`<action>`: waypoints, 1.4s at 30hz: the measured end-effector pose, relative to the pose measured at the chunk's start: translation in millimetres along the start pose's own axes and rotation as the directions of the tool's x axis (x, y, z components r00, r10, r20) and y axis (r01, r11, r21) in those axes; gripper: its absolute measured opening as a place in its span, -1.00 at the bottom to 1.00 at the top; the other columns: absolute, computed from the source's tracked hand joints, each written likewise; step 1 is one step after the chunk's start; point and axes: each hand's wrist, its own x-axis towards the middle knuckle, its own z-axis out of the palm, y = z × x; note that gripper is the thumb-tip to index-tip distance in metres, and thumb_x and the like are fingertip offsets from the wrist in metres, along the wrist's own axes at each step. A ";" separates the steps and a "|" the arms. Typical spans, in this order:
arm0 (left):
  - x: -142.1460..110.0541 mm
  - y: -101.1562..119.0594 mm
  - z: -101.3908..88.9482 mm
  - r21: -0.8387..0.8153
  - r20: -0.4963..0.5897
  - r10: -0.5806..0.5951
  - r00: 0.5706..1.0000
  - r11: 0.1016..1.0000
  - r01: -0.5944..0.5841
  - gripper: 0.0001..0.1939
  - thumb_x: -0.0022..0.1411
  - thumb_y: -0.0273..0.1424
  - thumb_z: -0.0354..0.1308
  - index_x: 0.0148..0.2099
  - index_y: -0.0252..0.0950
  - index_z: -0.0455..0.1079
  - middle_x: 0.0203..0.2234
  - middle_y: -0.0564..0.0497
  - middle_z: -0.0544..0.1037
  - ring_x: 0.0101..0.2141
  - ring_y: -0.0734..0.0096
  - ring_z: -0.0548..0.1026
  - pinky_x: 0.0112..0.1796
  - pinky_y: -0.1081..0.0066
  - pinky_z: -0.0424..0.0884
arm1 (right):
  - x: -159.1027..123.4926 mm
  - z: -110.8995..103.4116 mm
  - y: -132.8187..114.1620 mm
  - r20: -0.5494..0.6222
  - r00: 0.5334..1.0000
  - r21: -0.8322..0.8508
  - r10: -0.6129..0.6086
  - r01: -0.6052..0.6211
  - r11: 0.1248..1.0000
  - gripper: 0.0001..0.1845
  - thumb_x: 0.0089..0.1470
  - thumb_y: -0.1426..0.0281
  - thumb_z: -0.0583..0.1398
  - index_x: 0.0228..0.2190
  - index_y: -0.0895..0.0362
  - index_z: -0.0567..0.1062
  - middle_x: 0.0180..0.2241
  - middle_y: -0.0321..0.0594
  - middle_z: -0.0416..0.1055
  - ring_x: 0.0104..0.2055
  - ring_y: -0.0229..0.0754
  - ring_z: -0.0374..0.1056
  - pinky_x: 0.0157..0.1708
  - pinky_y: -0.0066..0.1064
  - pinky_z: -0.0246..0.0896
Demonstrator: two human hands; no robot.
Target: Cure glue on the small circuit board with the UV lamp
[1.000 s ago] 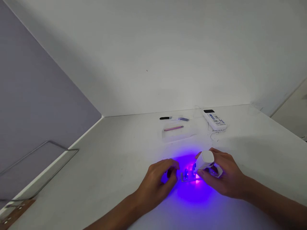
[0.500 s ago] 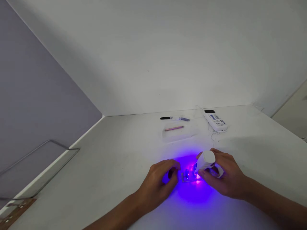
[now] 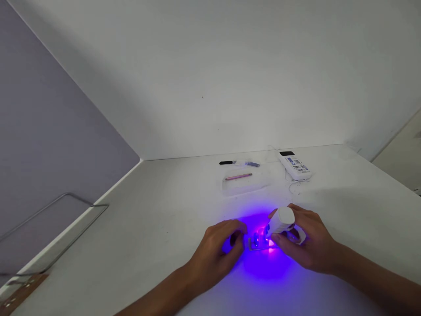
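Observation:
My right hand (image 3: pixel 312 241) grips a small white handheld UV lamp (image 3: pixel 283 219), tilted with its lit end down and to the left. Purple-blue light from it floods a small pale stand (image 3: pixel 259 248) on the table, with little glossy pieces on it that the glare blurs. My left hand (image 3: pixel 223 245) is at the stand's left end, thumb and fingers curled into a pinch. What sits between those fingertips, if anything, is hidden by the shadow and glow.
Beyond the hands, a pink pen-like stick (image 3: pixel 238 177) lies on a clear sheet (image 3: pixel 230 189). Behind it is a black-handled tool (image 3: pixel 226 163) beside a small grey-blue piece (image 3: pixel 252 164). A white corded device (image 3: pixel 295 166) lies at back right. A metal wire frame (image 3: pixel 82 228) stands at the left edge.

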 end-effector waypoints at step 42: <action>-2.0 -0.3 2.6 0.003 0.029 0.018 0.999 1.000 -0.018 -0.81 0.32 -0.59 -0.04 -0.24 -0.25 0.34 -0.53 0.13 0.43 -0.54 0.51 0.30 -0.46 0.53 0.24 | -6.5 2.4 5.7 0.058 0.981 0.065 0.183 -0.186 0.980 -0.80 0.30 0.37 0.18 -0.41 0.08 0.41 -0.48 -0.30 0.44 -0.50 -0.26 0.24 -0.47 -0.44 0.22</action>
